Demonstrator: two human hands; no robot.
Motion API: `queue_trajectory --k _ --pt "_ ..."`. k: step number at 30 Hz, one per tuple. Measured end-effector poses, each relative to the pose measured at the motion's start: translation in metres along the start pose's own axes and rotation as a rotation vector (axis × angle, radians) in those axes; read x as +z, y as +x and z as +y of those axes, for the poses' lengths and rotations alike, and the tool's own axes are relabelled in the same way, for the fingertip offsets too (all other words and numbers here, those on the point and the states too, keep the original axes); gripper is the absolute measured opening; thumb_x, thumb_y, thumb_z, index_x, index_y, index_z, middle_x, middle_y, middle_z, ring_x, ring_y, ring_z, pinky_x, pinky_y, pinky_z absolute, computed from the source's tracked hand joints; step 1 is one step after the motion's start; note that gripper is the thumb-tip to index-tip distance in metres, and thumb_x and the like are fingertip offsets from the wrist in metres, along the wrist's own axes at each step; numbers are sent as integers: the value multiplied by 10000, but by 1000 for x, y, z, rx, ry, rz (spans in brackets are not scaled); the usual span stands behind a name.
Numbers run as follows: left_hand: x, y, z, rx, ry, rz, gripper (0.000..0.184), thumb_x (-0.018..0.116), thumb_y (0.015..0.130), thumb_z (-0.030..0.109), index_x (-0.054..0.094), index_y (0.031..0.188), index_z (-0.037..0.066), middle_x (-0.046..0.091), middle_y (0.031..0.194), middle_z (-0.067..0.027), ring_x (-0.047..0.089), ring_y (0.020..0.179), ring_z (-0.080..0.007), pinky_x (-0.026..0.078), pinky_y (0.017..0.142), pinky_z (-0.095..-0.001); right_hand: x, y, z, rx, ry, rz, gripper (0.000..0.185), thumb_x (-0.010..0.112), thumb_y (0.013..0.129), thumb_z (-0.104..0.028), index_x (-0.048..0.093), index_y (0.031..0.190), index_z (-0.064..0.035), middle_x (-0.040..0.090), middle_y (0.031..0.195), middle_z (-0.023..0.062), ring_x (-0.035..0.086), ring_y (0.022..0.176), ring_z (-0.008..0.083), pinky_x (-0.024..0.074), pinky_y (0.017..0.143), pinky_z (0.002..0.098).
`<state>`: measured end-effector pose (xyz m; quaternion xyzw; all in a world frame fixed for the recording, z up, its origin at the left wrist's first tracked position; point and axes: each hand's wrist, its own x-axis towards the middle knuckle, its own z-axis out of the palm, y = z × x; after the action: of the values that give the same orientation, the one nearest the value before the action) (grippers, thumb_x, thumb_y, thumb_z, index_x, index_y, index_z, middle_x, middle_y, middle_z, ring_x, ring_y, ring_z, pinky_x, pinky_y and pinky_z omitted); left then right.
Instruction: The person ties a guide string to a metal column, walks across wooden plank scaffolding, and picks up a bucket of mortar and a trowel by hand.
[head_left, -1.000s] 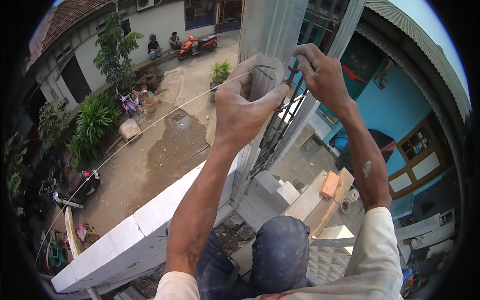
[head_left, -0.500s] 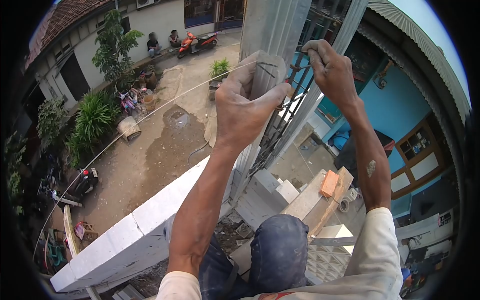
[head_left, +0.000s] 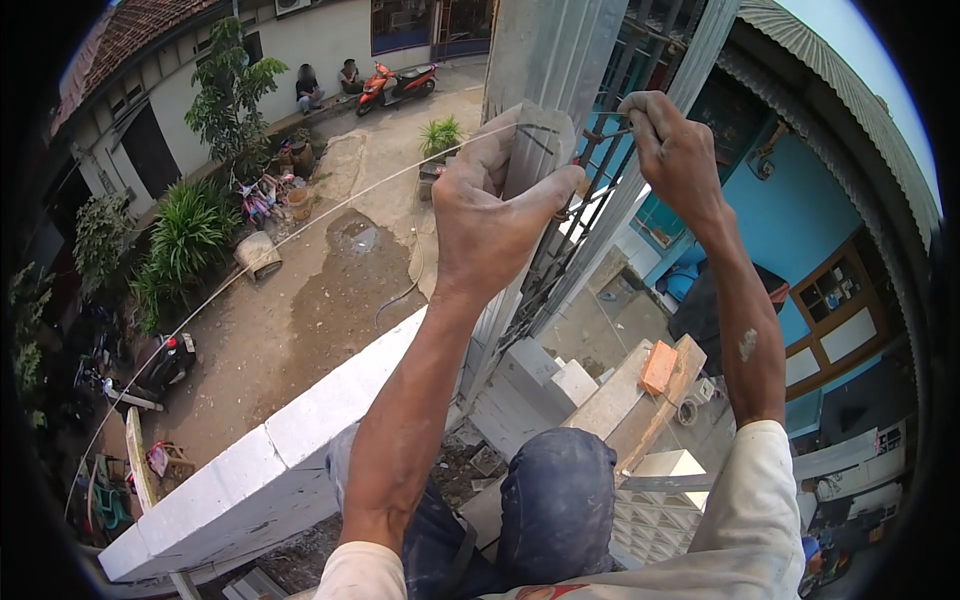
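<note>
My left hand (head_left: pixel 488 225) is closed around the cut end of a grey ribbed metal channel (head_left: pixel 538 145), which has a dark mark near its top. A pale string (head_left: pixel 340 190) runs taut from the lower left up to this hand and across the channel's end. Higher and to the right, my right hand (head_left: pixel 672 145) pinches the thin string on its far side, fingertips pressed together. Behind both hands rises a tall column of galvanized metal sheet (head_left: pixel 555 60). Dark steel rebar (head_left: pixel 585 190) shows between the sheets, close to my right hand.
A white block wall (head_left: pixel 270 440) runs along the left below me. An orange brick (head_left: pixel 658 367) lies on a wooden plank (head_left: pixel 625 425) at the lower right. In the yard stand a red scooter (head_left: pixel 395 88) and plants (head_left: pixel 190 235); two people (head_left: pixel 309 90) sit by the far wall.
My right hand has shifted slightly right and down, still pinching the string. My left hand stays closed on the channel, almost unmoved.
</note>
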<state>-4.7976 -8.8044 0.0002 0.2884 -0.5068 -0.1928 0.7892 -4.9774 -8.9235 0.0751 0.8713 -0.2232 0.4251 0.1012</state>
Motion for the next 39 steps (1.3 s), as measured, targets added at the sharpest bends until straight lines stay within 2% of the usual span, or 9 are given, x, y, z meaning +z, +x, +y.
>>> queue_trajectory --k 8,14,19,23,28,29,31,34,39 --pt "0 -4 1 -57 36 5 567 797 809 66 568 1289 -127 735 1027 -134 694 905 -124 571 808 -258 -19 -18 -11 -23 -6 7 124 587 968 -56 615 1084 -23 659 745 157 610 544 240 479 564 354" --pt "0 -4 9 -77 2 20 515 803 800 70 617 1248 -104 738 1016 -112 680 896 -104 560 812 -256 -61 -38 -58 96 -31 -112 103 581 957 -26 627 1047 -6 635 753 134 585 559 186 463 563 320" --pt "-2 -4 10 -41 54 -31 440 780 834 37 633 1229 -91 723 1015 -66 653 861 -85 537 758 -227 -70 -38 -116 41 231 -121 103 581 928 -10 662 988 9 634 801 131 558 571 181 460 575 316" --pt "-3 -6 12 -58 5 19 436 790 799 75 668 1186 -84 739 985 -83 662 872 -98 544 806 -253 -54 -26 -151 231 458 -123 161 558 947 -71 663 988 43 642 808 126 596 689 180 482 665 332" --pt "-7 -11 19 -69 -46 2 280 732 835 71 699 1095 -24 728 978 -58 652 882 -97 535 791 -267 -24 -8 -184 183 605 11 219 580 956 -107 682 1041 67 690 877 121 617 784 152 498 728 310" --pt "-11 -12 21 -69 -43 -11 280 732 835 71 699 1095 -24 728 978 -58 652 882 -97 535 791 -267 -16 -2 -184 199 535 -12 217 574 948 -102 676 1027 72 686 876 152 633 781 196 503 734 329" --pt "-19 -13 17 46 373 -45 236 718 844 87 697 1060 -5 718 953 -61 644 894 -95 525 787 -288 -5 3 -189 223 459 -18 215 568 940 -98 671 1013 76 681 875 183 648 779 241 508 740 347" --pt "-20 -17 14 73 640 -69 268 724 841 90 683 1085 -15 714 992 -102 650 938 -158 519 816 -314 7 10 -198 247 341 32 177 570 903 -97 636 925 66 670 827 236 671 774 403 528 733 451" --pt "-30 -33 35 -87 868 -176 323 734 838 93 660 1126 -31 708 1056 -170 660 1012 -263 508 864 -357 10 18 -204 239 266 -32 158 598 850 -83 572 866 72 654 726 255 690 702 408 556 641 464"
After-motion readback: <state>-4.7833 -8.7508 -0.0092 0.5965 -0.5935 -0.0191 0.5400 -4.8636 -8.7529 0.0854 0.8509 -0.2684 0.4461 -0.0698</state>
